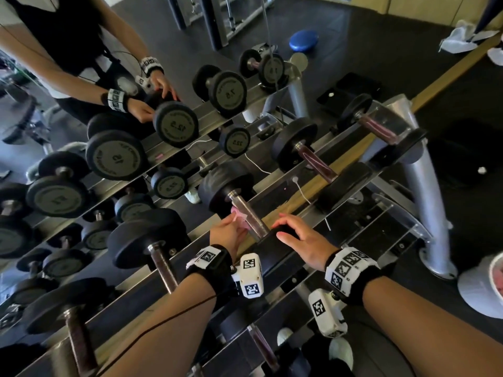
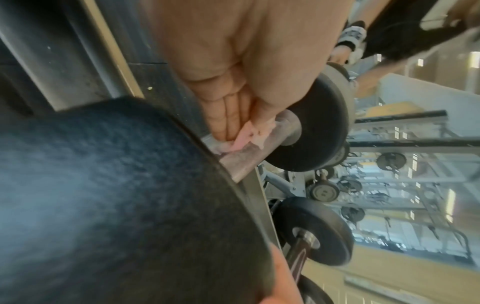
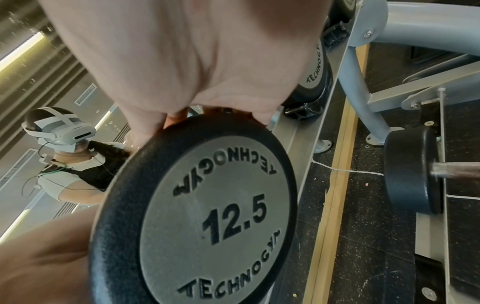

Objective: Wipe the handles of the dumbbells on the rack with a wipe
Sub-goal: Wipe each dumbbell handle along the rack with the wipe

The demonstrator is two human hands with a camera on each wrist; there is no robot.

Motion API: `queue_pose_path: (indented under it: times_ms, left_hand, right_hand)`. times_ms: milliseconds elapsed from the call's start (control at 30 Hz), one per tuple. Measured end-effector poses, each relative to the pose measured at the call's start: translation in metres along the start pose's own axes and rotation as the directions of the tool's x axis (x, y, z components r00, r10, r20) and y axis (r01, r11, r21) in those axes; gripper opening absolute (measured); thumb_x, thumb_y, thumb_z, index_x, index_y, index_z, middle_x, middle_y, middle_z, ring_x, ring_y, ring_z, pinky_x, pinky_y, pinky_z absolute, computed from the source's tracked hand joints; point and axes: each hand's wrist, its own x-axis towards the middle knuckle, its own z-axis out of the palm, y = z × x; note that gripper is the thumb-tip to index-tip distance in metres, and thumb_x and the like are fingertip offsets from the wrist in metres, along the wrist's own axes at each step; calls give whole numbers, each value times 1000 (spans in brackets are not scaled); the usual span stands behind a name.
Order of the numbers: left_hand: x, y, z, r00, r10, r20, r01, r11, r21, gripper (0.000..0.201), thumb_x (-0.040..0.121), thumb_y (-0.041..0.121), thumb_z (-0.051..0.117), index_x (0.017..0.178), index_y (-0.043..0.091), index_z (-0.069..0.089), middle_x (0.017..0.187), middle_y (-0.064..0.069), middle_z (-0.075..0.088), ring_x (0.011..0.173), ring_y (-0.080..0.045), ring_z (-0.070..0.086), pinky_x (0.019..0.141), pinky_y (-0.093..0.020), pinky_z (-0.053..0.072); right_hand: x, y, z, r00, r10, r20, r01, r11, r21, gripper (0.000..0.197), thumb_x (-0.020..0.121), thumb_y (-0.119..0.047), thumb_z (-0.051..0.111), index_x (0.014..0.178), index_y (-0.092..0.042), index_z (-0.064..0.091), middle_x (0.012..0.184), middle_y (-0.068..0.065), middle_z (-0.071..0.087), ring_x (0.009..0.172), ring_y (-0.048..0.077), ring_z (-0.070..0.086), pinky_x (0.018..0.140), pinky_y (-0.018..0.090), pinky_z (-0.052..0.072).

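Note:
A 12.5 dumbbell lies on the top rail of the rack [image 1: 304, 213], with its metal handle [image 1: 251, 217] running away from me. My left hand [image 1: 235, 225] pinches a crumpled pink wipe [image 1: 240, 216] against the left side of that handle. In the left wrist view the wipe [image 2: 249, 134] sits on the handle [image 2: 237, 162] close to the far head [image 2: 322, 125]. My right hand [image 1: 284, 226] grips the dumbbell's near black head [image 1: 287, 230] from above, thumb on one side and fingers over the rim. The right wrist view shows that head's grey 12.5 plate [image 3: 207, 216] under my palm [image 3: 194, 61].
More dumbbells lie on the same rail: one to the left [image 1: 160, 257], two to the right [image 1: 315, 159] [image 1: 378, 129]. A mirror [image 1: 117, 156] stands right behind the rack. A grey rack upright [image 1: 424, 191] and a white container [image 1: 487, 284] are at the right. A lower tier holds another dumbbell [image 1: 261, 344].

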Motion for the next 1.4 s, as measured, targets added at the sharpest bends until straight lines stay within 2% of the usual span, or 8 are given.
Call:
queue_pose_path:
  times_ms: [100,467,633,833,967,1100,1233,1400]
  left_hand:
    - [-7,0,-6,999,1,50,-3,998,58,25,99,5,54,122,7,65,111,-17,70,96,-25,67,100,-39,52]
    - [11,1,-16,996,5,-93,-9,999,-34,32,98,25,58,117,-1,65,93,-10,72,82,-22,69,77,-34,59]
    - [10,-4,-14,998,48,-42,-44,994,98,31,80,30,81,101,9,76,88,-14,75,80,-26,72,71,-32,60]
    - [15,4,-13,985,101,-137,-61,961,269,22,81,20,80,98,7,73,83,-7,74,74,-22,70,65,-26,59]
    - [9,6,-10,976,168,-139,-100,912,398,18,85,17,76,101,15,68,99,-11,72,82,-23,71,78,-36,60]
    - [3,2,-18,987,8,-159,7,996,94,26,91,-11,54,107,8,62,87,-17,66,50,-16,69,43,-23,53]
    - [7,6,-20,981,-19,-193,36,996,85,18,94,-10,51,89,4,62,61,-12,67,36,-11,60,34,-18,45]
    - [16,13,-5,984,-16,-176,39,991,127,35,99,0,51,132,-8,51,89,-20,61,54,-19,57,38,-17,47]
  right_hand:
    - [0,1,1,1000,-8,-6,8,1000,4,18,101,-31,53,116,-40,54,148,-12,37,138,1,32,114,25,24]
    - [-1,1,-1,1000,-4,3,4,1000,19,19,100,-34,53,111,-50,53,143,-19,35,139,1,31,112,24,24]
    - [0,1,-1,1000,-6,1,6,1000,13,19,100,-35,53,112,-50,52,142,-22,35,137,-3,29,112,23,22]
    - [-2,-1,-1,1000,-2,7,1,1000,19,19,101,-33,52,112,-49,51,141,-22,34,137,-4,29,110,22,23]
    - [-2,-2,-1,1000,0,5,0,1000,17,19,101,-32,52,113,-47,51,143,-20,33,137,-1,30,114,25,24]
    - [-2,-2,-1,1000,-3,11,3,1000,16,21,101,-34,53,111,-52,50,141,-22,34,136,-2,30,112,24,24]
    - [0,1,0,1000,-12,-7,12,1000,18,21,101,-34,53,111,-52,51,145,-16,36,138,1,31,115,27,24]
    - [0,5,0,1000,-7,-13,7,1000,10,19,100,-38,53,111,-54,52,147,-19,35,140,4,30,119,35,23]
